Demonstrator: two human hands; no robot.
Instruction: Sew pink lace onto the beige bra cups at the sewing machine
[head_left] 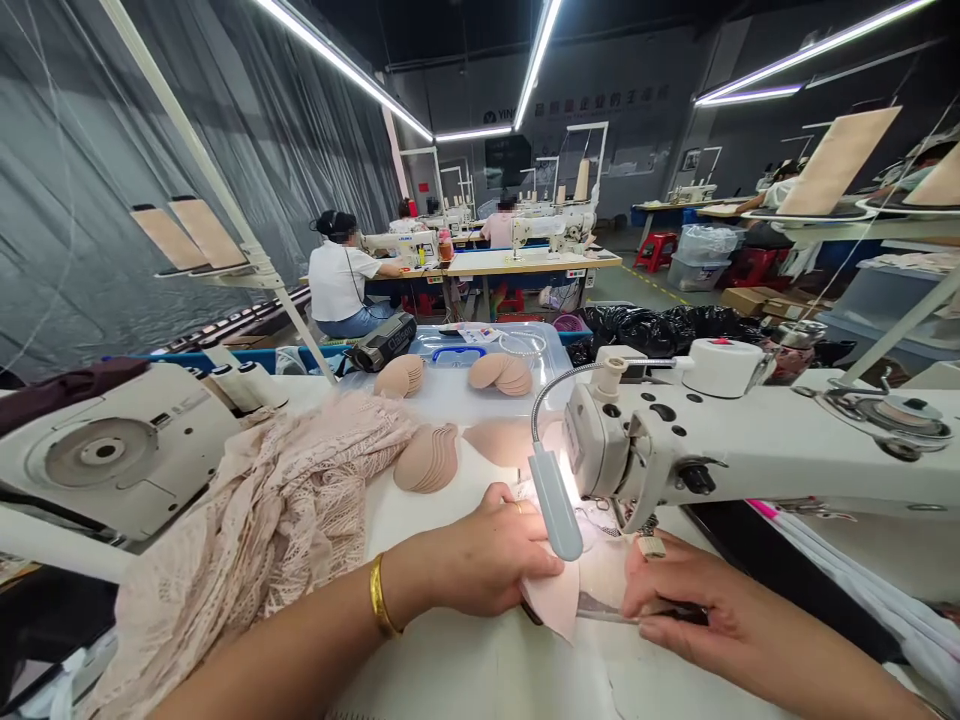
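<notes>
My left hand [480,560], with a gold bangle on the wrist and a ring, rests closed on a pale pink fabric piece [555,600], pressing it to the white table under the sewing machine head [675,440]. My right hand [690,600] pinches the same piece from the right, its fingers curled on the edge, and a thin dark tool seems to lie under the fingers. The machine's gooseneck lamp [555,500] shines on the needle area between both hands.
A heap of pink lace [277,510] lies at the left. Stacks of beige cup pads [427,455] sit on the table and on a clear bin lid [450,390]. A second machine [105,450] stands left. Other seated workers [341,275] sew at far tables.
</notes>
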